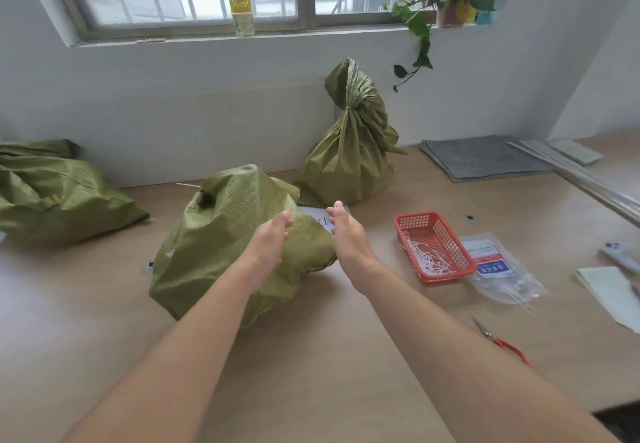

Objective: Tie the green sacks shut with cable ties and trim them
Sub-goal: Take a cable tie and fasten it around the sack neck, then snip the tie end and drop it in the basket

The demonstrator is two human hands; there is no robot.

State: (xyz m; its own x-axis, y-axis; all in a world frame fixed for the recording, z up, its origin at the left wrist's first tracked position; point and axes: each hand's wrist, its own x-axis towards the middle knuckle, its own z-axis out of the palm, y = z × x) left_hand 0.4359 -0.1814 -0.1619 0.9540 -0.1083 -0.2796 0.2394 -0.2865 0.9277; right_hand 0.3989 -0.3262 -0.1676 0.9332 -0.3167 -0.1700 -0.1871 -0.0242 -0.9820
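Untied green sack [221, 234] slumped, crumpled on tan surface [311, 356] w/ left hand [268, 243] & right hand [346, 231] spread, empty, by window wall

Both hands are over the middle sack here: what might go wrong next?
1. Both hands are open; the untied middle sack lies slumped, so gathering its mouth may be awkward.
2. The scissors and cable-tie bag lie away to the right, so the gathered neck may loosen during the reach.
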